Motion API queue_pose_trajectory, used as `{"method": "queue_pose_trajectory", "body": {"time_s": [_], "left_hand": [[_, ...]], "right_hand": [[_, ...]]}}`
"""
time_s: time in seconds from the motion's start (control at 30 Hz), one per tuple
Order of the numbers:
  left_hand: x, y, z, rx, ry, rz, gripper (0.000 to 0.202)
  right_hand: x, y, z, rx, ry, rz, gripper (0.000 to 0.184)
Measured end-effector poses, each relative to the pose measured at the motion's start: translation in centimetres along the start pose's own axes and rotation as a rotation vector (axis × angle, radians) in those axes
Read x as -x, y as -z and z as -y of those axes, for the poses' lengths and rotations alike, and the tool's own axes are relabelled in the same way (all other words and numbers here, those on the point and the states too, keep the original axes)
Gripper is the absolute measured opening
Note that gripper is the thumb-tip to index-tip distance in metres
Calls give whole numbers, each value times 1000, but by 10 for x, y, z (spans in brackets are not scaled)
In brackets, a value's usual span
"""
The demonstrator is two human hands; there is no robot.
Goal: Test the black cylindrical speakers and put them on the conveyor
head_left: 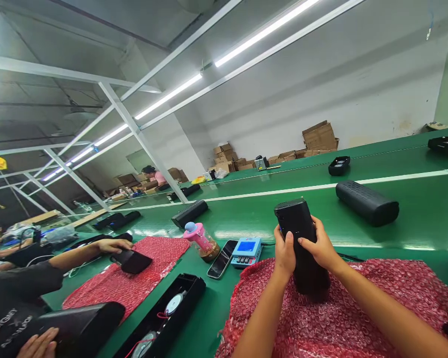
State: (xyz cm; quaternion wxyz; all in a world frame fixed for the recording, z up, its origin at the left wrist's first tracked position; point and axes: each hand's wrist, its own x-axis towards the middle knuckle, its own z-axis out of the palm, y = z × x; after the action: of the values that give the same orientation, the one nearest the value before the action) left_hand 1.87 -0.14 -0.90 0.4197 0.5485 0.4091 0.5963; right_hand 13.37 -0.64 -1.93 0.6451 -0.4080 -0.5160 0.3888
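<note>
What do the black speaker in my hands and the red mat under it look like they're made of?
Black speaker: seemingly matte plastic with a smooth, dull face; both hands grip it upright.
Red mat: likely bubble wrap, since its surface is translucent, glossy and covered in small bumps.

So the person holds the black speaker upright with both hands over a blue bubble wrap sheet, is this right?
Not quite: the bubble wrap sheet is red, not blue, as the head view shows. The rest holds: the left hand and the right hand both grip the black speaker, which stands upright on it.
</note>
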Motion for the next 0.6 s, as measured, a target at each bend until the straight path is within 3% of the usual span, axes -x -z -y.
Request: {"method": "queue_pose_trajectory", "body": {"time_s": [0.27, 0.6], "left_hand": [[3, 0, 1, -81, -39, -18, 69], [2, -1, -2, -86, 7, -29, 70]], "right_hand": [[-1, 1, -2, 8, 21, -6, 74], [-2, 2, -4, 17, 34, -5, 70]]}}
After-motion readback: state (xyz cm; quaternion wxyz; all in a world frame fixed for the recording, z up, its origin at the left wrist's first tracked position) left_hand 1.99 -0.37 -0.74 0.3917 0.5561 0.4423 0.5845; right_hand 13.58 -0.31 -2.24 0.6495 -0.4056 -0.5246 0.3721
